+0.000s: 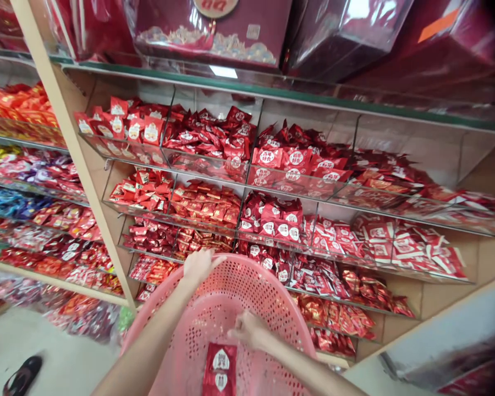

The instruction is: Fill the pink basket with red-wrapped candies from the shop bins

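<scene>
A large pink perforated basket (256,275) fills the lower middle of the head view. My left hand (200,267) is closed on its far rim. Inside the basket, above its floor, is my right hand (247,329), slightly blurred, with its fingers curled; whether anything is between them cannot be made out. Just below and left of that hand, dark red packets with white labels (219,366) lie in the basket, apart from the fingers.
Ahead stand shelves with clear-fronted bins (289,184) of small red packets. A glass shelf (231,80) above bears large dark red boxes (214,33). A wooden upright (82,165) divides the racks. A black sandal (25,377) is on the floor at lower left.
</scene>
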### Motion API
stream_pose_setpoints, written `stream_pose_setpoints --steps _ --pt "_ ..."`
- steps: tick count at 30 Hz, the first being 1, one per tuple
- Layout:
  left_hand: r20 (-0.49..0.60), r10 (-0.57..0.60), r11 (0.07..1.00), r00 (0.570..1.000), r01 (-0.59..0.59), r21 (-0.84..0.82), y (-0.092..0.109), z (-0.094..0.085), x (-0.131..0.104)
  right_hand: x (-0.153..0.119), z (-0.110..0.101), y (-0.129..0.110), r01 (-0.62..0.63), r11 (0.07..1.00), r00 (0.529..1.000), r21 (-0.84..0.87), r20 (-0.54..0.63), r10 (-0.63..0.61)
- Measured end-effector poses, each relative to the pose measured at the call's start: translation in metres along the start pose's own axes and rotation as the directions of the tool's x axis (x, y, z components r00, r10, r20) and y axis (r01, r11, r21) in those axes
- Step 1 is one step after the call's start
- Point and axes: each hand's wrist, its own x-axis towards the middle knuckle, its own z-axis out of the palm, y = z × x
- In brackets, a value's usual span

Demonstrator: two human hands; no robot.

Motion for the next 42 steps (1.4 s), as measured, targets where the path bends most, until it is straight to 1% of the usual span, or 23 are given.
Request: stream_pose_setpoints --steps 1,2,3,5,7,9,10,11,12,13,15,17,18,22,25,27,29,31,33,35,36,39,42 --pt "0.0 -0.002 1.0 1.0 0.002 -0.009 -0.001 0.001 0.001 0.0 -0.011 -0.008 0.063 0.995 0.99 -0.071 -0.12 -0.071" --pt "0.001 -0.01 1.0 1.0 0.01 -0.016 -0.003 0.002 0.002 0.001 -0.025 -0.017 0.118 0.986 0.965 -0.113 -0.222 -0.141" --pt "-0.001 -0.011 1.0 1.0 0.011 -0.023 -0.004 0.003 0.002 0.002 -0.042 -0.028 0.162 0.977 0.931 -0.135 -0.308 -0.197" --pt "-0.009 0.004 0.999 1.0 -0.004 -0.032 -0.009 0.006 0.004 0.008 -0.083 -0.052 0.225 0.961 0.843 -0.161 -0.462 -0.275" --pt "-0.027 0.019 0.999 0.999 -0.019 -0.033 -0.013 0.009 0.005 0.018 -0.127 -0.074 0.222 0.957 0.738 -0.186 -0.61 -0.29" --pt "-0.043 0.019 1.0 0.999 -0.02 -0.022 -0.019 0.012 0.007 0.032 -0.166 -0.091 0.164 0.966 0.638 -0.199 -0.726 -0.257" --pt "-0.046 0.022 1.0 0.999 -0.022 -0.013 -0.021 0.013 0.008 0.039 -0.182 -0.097 0.126 0.972 0.602 -0.198 -0.764 -0.234" --pt "-0.055 0.019 1.0 0.998 -0.019 -0.008 -0.023 0.014 0.009 0.047 -0.196 -0.101 0.089 0.978 0.578 -0.19 -0.79 -0.206" --pt "-0.056 0.016 1.0 0.998 -0.017 -0.006 -0.026 0.014 0.009 0.055 -0.206 -0.104 0.064 0.984 0.578 -0.163 -0.798 -0.17" --pt "-0.054 0.013 1.0 0.998 -0.014 -0.007 -0.028 0.014 0.009 0.063 -0.213 -0.105 0.055 0.991 0.597 -0.12 -0.792 -0.129" --pt "-0.047 0.007 1.0 0.999 -0.008 -0.014 -0.031 0.014 0.01 0.076 -0.219 -0.106 0.076 0.997 0.667 -0.009 -0.743 -0.057" --pt "-0.045 0.006 1.0 0.999 -0.006 -0.012 -0.033 0.013 0.01 0.084 -0.219 -0.106 0.107 0.99 0.722 0.088 -0.691 -0.017" --pt "-0.049 0.007 1.0 0.999 -0.007 -0.007 -0.033 0.012 0.01 0.086 -0.218 -0.105 0.122 0.986 0.733 0.114 -0.681 -0.012" --pt "-0.052 0.009 1.0 0.999 -0.008 0.014 -0.03 0.005 0.009 0.077 -0.219 -0.103 0.185 0.967 0.717 0.172 -0.697 -0.013" --pt "-0.008 -0.009 1.0 1.0 0.009 0.0 -0.02 -0.004 0.006 0.053 -0.222 -0.097 0.232 0.948 0.725 0.219 -0.689 -0.019" --pt "0.011 -0.004 1.0 1.0 0.004 -0.005 -0.012 -0.009 0.003 0.032 -0.221 -0.092 0.313 0.91 0.726 0.272 -0.686 -0.045" --pt "0.006 0.02 1.0 1.0 -0.02 0.004 -0.004 -0.013 0.002 0.01 -0.213 -0.085 0.401 0.86 0.73 0.317 -0.678 -0.09" --pt "0.021 0.009 1.0 1.0 -0.01 0.014 0.001 -0.013 0.002 -0.009 -0.195 -0.077 0.436 0.836 0.769 0.333 -0.621 -0.154" --pt "0.01 0.018 0.999 1.0 -0.018 0.029 0.004 -0.012 0.001 -0.022 -0.168 -0.069 0.425 0.848 0.836 0.317 -0.496 -0.234" --pt "0.003 0.029 0.999 1.0 -0.029 0.037 0.006 -0.01 0.001 -0.026 -0.135 -0.058 0.398 0.874 0.9 0.28 -0.307 -0.311" --pt "0.003 0.036 0.999 0.999 -0.036 0.037 0.007 -0.009 0.001 -0.025 -0.118 -0.052 0.381 0.887 0.921 0.262 -0.197 -0.337" --pt "0.008 0.053 0.998 0.999 -0.054 0.037 0.009 -0.006 0.0 -0.013 -0.078 -0.033 0.32 0.916 0.933 0.243 0.087 -0.349" --pt "0.008 0.055 0.998 0.998 -0.055 0.039 0.01 -0.005 -0.002 0.0 -0.063 -0.022 0.248 0.951 0.915 0.184 0.278 -0.292"
